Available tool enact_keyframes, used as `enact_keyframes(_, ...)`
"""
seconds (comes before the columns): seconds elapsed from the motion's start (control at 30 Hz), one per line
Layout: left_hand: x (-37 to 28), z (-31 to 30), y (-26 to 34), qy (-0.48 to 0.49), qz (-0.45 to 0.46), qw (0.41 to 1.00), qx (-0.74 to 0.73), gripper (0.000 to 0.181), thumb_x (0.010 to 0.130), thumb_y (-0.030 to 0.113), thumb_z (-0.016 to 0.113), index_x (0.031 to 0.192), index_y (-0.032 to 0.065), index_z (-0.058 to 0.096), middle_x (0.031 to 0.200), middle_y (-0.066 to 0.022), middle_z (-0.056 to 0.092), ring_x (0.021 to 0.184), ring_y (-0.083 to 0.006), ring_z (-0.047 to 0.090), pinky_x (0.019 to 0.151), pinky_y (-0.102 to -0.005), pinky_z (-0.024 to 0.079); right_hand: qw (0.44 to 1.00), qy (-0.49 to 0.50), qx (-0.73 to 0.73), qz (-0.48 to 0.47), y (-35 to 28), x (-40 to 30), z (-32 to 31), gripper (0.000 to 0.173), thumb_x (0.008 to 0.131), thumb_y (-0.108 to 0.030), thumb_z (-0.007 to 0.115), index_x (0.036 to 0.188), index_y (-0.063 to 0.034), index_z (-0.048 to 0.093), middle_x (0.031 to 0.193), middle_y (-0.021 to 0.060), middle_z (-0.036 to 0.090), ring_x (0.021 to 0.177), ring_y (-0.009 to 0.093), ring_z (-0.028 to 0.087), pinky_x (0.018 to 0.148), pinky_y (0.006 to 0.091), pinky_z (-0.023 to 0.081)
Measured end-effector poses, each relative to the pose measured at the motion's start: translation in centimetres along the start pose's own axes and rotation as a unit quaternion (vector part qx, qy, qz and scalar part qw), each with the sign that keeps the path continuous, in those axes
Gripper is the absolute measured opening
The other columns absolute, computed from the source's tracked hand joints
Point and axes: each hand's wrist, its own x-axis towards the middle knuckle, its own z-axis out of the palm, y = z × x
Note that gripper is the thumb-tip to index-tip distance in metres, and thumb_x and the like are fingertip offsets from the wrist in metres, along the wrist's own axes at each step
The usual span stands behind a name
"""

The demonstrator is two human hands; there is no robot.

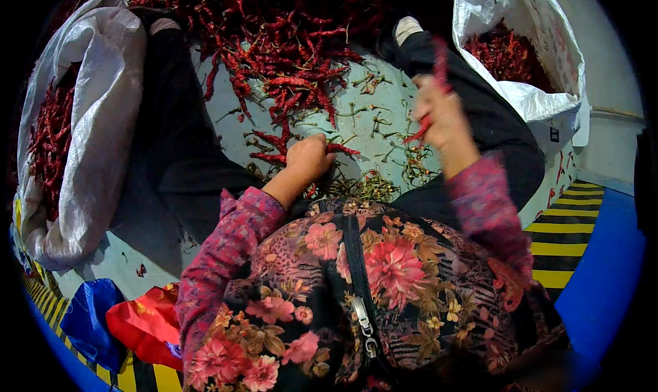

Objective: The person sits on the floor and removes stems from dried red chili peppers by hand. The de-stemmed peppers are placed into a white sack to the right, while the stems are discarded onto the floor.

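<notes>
My left hand (310, 158) is closed around dried red chillies, with one tip (343, 149) poking out at its right side. It is at the near edge of a large heap of dried red chillies (288, 57) that lies on the pale floor. Over my right thigh, my right hand (437, 111), blurred, grips a dried red chilli (440, 63) that points upward, and another red end shows below the fingers. Loose green chilli stems (378, 122) are scattered between the hands. A denser pile of stems (360, 185) lies against my body.
A white woven sack (110, 83) with red chillies stands at the left, and another white sack (552, 106) with chillies at the right. My black-trousered legs flank the heap. Blue cloth (92, 322) and red cloth (146, 322) lie at lower left. Yellow-black striped edging (565, 222) runs at the right.
</notes>
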Motion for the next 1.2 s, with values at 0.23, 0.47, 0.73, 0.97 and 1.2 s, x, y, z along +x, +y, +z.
enact_keyframes(0.23, 0.6, -1.3, -0.7, 0.054, 0.002, 0.981, -0.188, 0.020, 0.064, 0.021, 0.057, 0.070, 0.0021, 0.053, 0.069, -0.0155, 0.055, 0.068, -0.0312, 0.054, 0.058, -0.0386, 0.042, 0.983, -0.089, -0.134, 0.084, 7.9, -2.7, 2.2, 0.020, 0.074, -0.024, 0.057, 0.078, -0.0041, 0.055, 0.055, -0.0040, 0.042, 0.044, 0.006, 0.037, 0.039, 0.0212, 0.033)
enact_keyframes(0.47, -1.6, -3.0, 2.3, 0.187, 0.130, 0.971, -0.067, 0.020, 0.068, 0.013, 0.056, 0.084, 0.0031, 0.049, 0.069, -0.0106, 0.052, 0.059, -0.0247, 0.053, 0.050, -0.0332, 0.041, 0.948, -0.216, -0.233, -0.002, 8.8, -3.0, 4.4, 0.016, 0.071, -0.017, 0.060, 0.077, -0.0025, 0.055, 0.058, -0.0029, 0.048, 0.050, 0.003, 0.039, 0.044, 0.0197, 0.032)
enact_keyframes(0.73, -1.3, -1.9, 1.6, -0.110, -0.109, 0.754, -0.638, 0.013, 0.080, 0.019, 0.049, 0.077, 0.0055, 0.049, 0.060, 0.0020, 0.044, 0.045, -0.0057, 0.037, 0.041, -0.0189, 0.029, 0.979, -0.175, -0.105, 0.022, 8.8, -3.3, 4.7, 0.015, 0.074, -0.016, 0.057, 0.080, -0.0035, 0.052, 0.057, -0.0028, 0.046, 0.043, 0.003, 0.038, 0.037, 0.0174, 0.030)
enact_keyframes(0.97, -2.0, -1.5, 0.5, -0.091, -0.051, 0.808, -0.579, 0.015, 0.080, 0.015, 0.049, 0.079, 0.0010, 0.056, 0.057, 0.0054, 0.044, 0.049, -0.0032, 0.037, 0.044, -0.0186, 0.030, 0.932, -0.282, -0.226, -0.019, 9.0, -3.4, 4.3, 0.016, 0.073, -0.018, 0.058, 0.078, -0.0035, 0.052, 0.057, -0.0032, 0.045, 0.044, 0.004, 0.037, 0.039, 0.0195, 0.031)
enact_keyframes(1.2, -5.1, -3.5, 3.7, 0.039, 0.321, 0.877, -0.355, 0.012, 0.069, -0.002, 0.054, 0.080, 0.0016, 0.053, 0.077, -0.0117, 0.049, 0.071, -0.0260, 0.050, 0.061, -0.0272, 0.040, 0.957, -0.233, -0.117, 0.126, 9.4, -4.3, 4.5, 0.013, 0.075, -0.017, 0.056, 0.075, -0.0042, 0.053, 0.057, -0.0015, 0.048, 0.046, 0.005, 0.042, 0.041, 0.0205, 0.036)
